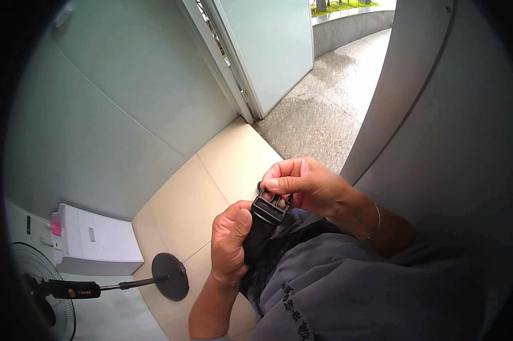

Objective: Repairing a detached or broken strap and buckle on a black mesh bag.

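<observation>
Close to my body, my left hand (231, 238) is closed around a black strap just below a black plastic side-release buckle (269, 210). Its thumb lies along the strap beside the buckle. My right hand (310, 184) is closed on the buckle's far end, thumb and forefinger pinching at its prongs. Whether a strap also runs into the right fingers is hidden. Dark, loosely folded fabric (259, 244) hangs under the buckle against my grey shirt (353, 278). A thin bracelet (377, 221) circles my right wrist.
At the lower left, a black standing fan (72, 290) with a round base (170, 277) stands near a white cabinet (100, 236). Beige tiles (182, 182) cover the floor. Ahead, an open pale door (262, 51) leads to wet stone paving (319, 108). A grey panel (438, 142) rises on the right.
</observation>
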`<state>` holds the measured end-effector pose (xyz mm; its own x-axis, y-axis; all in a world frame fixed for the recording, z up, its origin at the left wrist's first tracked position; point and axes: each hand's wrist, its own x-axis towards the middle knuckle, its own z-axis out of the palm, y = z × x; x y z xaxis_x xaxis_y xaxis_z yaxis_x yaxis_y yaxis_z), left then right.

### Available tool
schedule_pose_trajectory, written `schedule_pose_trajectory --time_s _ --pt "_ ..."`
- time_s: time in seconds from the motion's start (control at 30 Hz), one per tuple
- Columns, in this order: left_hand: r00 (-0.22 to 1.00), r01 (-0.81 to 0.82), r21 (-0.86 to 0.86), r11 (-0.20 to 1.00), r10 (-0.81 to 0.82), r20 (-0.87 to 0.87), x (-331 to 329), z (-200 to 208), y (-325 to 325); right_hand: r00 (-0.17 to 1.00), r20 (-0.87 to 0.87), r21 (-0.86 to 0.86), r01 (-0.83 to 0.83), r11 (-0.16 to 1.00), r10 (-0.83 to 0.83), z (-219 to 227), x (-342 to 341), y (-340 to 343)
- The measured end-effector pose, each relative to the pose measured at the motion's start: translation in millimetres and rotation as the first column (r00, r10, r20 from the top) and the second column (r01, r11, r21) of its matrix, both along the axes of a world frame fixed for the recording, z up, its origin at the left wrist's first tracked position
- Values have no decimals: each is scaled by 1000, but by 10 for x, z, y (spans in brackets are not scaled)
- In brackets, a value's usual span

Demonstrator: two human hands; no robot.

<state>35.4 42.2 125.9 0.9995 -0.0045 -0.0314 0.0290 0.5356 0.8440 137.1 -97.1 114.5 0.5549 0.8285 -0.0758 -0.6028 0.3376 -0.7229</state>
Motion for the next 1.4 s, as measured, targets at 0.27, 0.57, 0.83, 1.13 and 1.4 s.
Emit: schedule_pose_trajectory --time_s 0.27,0.57,0.83,1.13,1.4 --pt "1000 4 85 996 -3 -14 -20 -132 27 993 -104 124 -44 991 57 -135 -43 -71" --pt "999 4 219 976 7 -49 -24 -188 0 990 -93 161 -89 983 104 -286 -41 -133" --pt "998 -12 199 980 24 -58 -25 -229 -15 970 -209 166 -91 982 125 -441 -65 -98" --pt "993 -52 239 970 77 -94 4 -200 -108 997 -65 106 -39 994 46 -506 -117 -63" --pt "971 -165 235 958 200 -133 -13 -196 -65 507 828 99 291 952 -241 -414 -183 -95"
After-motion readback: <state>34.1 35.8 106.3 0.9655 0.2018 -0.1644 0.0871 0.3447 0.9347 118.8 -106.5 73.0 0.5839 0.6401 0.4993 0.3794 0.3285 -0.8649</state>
